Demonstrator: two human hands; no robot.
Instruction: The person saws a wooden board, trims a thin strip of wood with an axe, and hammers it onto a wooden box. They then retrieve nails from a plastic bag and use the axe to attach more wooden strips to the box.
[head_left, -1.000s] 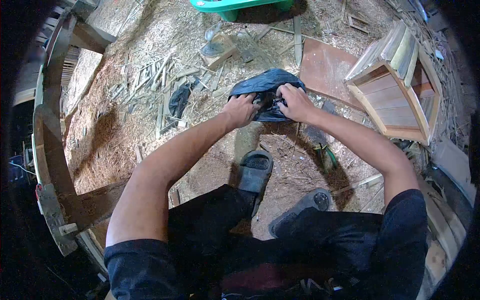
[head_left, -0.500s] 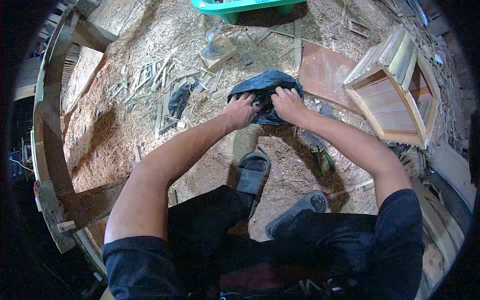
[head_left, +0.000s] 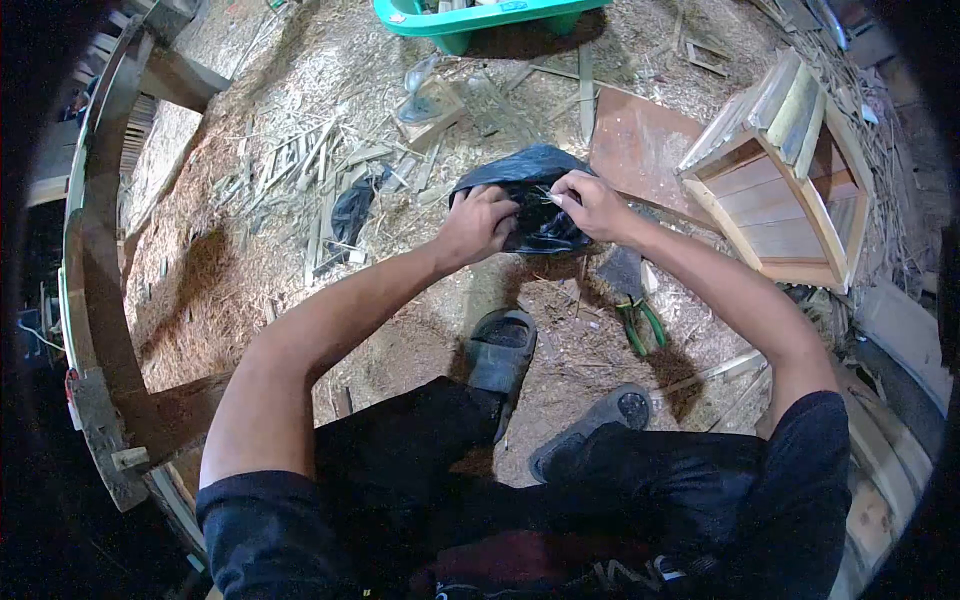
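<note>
Right hand (head_left: 597,208) shifted away from left hand (head_left: 474,226), pinching thin pale pieces (head_left: 544,191); black bag (head_left: 530,163), gripped by the left, long axis running hand to hand.

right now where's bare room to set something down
Mostly bare: the flat reddish-brown board between the black plastic bag and open angular wooden box. Crowded: left of the bag, among pale wooden slats and crumpled black plastic.

Black bag (head_left: 525,164) — inside mostly indistinct, and green plastic tub (head_left: 450,24) — cropped by top edge
</note>
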